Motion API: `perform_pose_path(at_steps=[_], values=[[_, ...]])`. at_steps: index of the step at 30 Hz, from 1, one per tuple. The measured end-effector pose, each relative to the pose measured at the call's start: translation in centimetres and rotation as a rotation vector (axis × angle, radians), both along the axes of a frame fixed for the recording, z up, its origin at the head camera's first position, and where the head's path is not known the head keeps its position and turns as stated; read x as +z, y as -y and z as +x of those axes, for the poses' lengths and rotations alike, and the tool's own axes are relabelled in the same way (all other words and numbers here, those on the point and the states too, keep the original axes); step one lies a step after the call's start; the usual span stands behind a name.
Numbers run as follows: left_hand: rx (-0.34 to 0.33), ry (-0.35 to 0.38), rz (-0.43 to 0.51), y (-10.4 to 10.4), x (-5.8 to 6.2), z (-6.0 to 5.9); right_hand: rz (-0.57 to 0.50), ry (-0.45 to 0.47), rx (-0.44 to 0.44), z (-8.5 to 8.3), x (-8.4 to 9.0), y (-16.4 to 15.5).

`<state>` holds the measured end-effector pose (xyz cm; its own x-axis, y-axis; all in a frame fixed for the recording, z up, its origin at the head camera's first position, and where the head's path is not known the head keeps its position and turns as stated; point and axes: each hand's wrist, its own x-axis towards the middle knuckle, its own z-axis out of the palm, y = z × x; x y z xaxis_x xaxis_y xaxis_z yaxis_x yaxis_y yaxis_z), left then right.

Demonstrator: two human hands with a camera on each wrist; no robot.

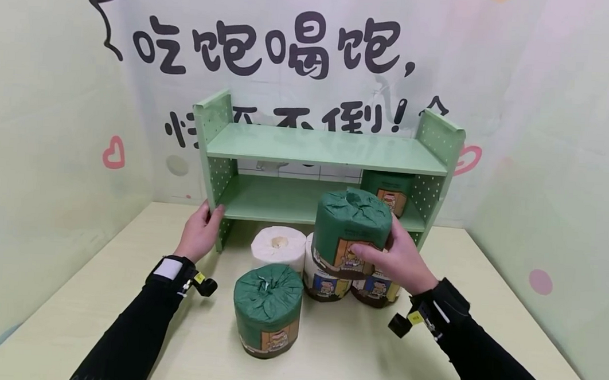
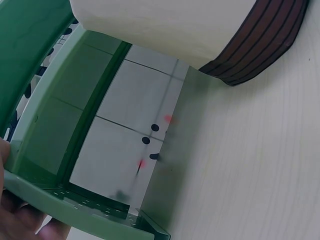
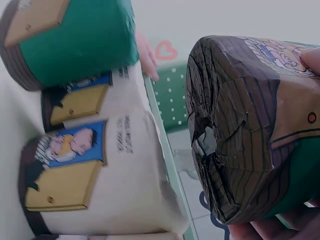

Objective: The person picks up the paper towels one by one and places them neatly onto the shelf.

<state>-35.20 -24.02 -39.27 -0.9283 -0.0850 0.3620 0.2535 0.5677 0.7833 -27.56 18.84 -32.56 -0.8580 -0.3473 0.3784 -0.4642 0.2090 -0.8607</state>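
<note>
Head view, with both wrist views. The desk [image 1: 484, 314], pale wood, carries a green two-tier shelf [image 1: 327, 148] with perforated side panels, set against a printed backdrop [image 1: 271, 45]. One green roll [image 1: 387, 191] stands on the lower tier at its right end.

Both arms reach forward from the bottom edge in black sleeves, each with a wrist-mounted camera. The left hand [image 1: 201, 230] is extended to the shelf's left side panel near the lower tier; its grip is clamped on the panel's front edge, thumb to the inside, fingers behind. In the left wrist view the fingers [image 2: 20, 220] show at the lower-left corner against that green panel.

The right hand [image 1: 396, 258] holds the lifted roll [image 1: 351, 230], a green-wrapped roll of toilet paper, upright, above the desk and in front of the lower tier's right half. Its grip is closed round the roll's lower side, thumb across the front label and fingers round the right flank. The right wrist view shows the roll's brown pleated underside [image 3: 235, 130] clear of any surface.

Below the lifted roll stand a white-wrapped roll [image 1: 323, 280] and a second one [image 1: 377, 288] just beside it. An unwrapped roll [image 1: 278, 247] stands to their left, and a near roll [image 1: 267, 308], green, stands closest to the camera.
</note>
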Motion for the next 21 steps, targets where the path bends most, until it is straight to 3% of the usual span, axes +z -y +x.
perform_pose_path(at_steps=[10, 21], values=[[0.000, -0.007, 0.000, -0.1, 0.0, 0.0, 0.059, 0.088, -0.110, -3.2, 0.4, 0.6], [0.003, -0.013, -0.002, -0.1, -0.1, -0.2, 0.117, 0.142, -0.145, -5.9, 0.9, 1.5]])
